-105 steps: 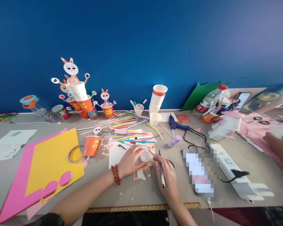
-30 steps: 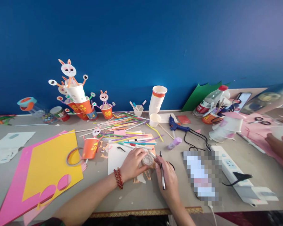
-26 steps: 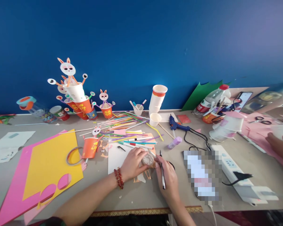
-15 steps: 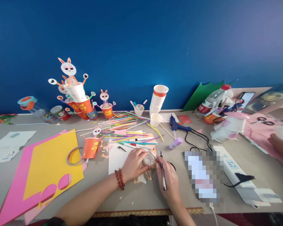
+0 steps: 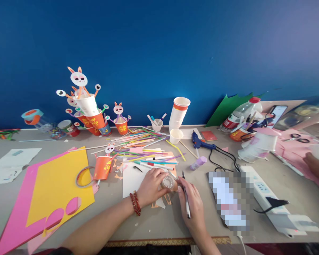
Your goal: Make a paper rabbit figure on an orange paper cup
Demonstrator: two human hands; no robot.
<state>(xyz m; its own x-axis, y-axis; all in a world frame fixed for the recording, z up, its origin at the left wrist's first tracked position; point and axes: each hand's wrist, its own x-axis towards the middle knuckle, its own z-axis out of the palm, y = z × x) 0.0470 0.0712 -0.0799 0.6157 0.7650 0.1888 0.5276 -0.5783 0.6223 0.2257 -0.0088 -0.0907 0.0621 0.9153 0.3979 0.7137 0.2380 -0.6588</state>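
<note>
My left hand [image 5: 152, 186], a red bead bracelet at its wrist, has its fingers closed round a small roll of clear tape [image 5: 167, 182]. The roll is over the white paper and orange scraps. Just to its right, my right hand [image 5: 191, 200] holds a slim black-and-white pen [image 5: 186, 198] slanting across the fingers. Its thumb and forefinger tips come close to the roll's right edge; whether they pinch a strip of tape I cannot make out. White paper [image 5: 130, 182] lies under the left fingers, with cut orange scraps [image 5: 168, 200] below them.
Several rabbit-topped cups [image 5: 103, 167] stand at the left, beside yellow card [image 5: 61, 180]. Coloured sticks [image 5: 140, 138] spread behind my hands. A glue gun [image 5: 202, 142], purple glue stick [image 5: 198, 163], phone [image 5: 227, 202] and power strip [image 5: 263, 191] lie right. Another person's hand [image 5: 317, 168] shows at the far right.
My right hand has shifted slightly right and down with the pen, a little away from the tape roll. My left hand stays on the roll. The view has moved slightly.
</note>
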